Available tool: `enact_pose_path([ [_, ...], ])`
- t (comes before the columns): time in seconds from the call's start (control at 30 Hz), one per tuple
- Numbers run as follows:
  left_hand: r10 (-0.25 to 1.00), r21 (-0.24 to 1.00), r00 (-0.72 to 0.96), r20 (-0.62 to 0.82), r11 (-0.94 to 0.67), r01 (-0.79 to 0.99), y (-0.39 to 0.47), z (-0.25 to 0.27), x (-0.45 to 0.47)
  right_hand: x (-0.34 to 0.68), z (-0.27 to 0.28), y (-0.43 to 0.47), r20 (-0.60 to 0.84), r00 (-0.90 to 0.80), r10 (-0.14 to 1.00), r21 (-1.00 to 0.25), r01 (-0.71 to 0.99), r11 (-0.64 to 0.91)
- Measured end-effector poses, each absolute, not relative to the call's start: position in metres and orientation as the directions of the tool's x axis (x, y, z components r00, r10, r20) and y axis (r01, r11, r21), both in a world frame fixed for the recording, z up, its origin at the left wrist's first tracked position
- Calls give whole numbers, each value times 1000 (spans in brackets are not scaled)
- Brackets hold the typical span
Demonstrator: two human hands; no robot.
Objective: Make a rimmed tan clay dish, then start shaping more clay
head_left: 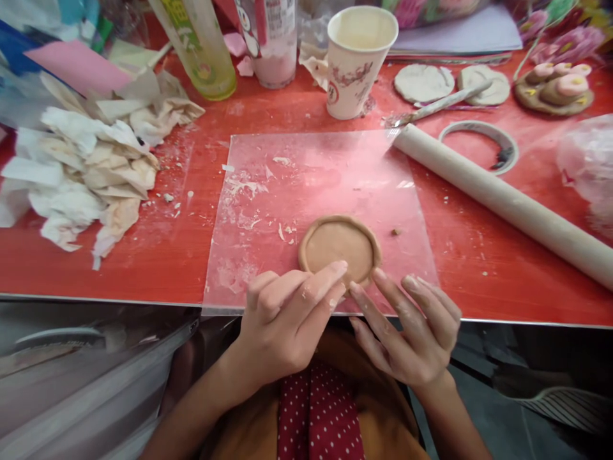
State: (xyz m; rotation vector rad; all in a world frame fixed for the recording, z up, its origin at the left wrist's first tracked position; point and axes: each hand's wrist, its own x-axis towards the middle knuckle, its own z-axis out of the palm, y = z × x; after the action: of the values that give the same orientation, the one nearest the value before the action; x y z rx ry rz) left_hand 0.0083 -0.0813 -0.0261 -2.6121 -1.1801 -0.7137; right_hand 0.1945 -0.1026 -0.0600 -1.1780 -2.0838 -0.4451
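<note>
Left grip (287,319) bends over the near rim of a round brown clay dish (338,246), index fingertip above its inside; I cannot tell whether it pinches the rim. Right grip (414,332) is open, with fingers spread and two fingertips at the dish's near right edge. Directly beyond both grips, the dish lies on a clear sheet (258,236) upon the red bench (479,262). Beyond the right grip rests a long pale tube (502,199).
</note>
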Motion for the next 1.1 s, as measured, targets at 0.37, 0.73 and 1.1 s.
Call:
enact_pose_path([
  [0.37,686,83,530,498,-646,759,-84,-25,-1,194,-63,-106,682,-356,639,-44,852,522],
  [0.73,694,105,538,479,-654,750,-83,-25,7,192,-64,-106,691,-342,637,-69,846,529],
  [1.1,722,86,506,473,-609,788,-79,-21,-16,194,-64,-113,656,-328,679,-90,860,503],
])
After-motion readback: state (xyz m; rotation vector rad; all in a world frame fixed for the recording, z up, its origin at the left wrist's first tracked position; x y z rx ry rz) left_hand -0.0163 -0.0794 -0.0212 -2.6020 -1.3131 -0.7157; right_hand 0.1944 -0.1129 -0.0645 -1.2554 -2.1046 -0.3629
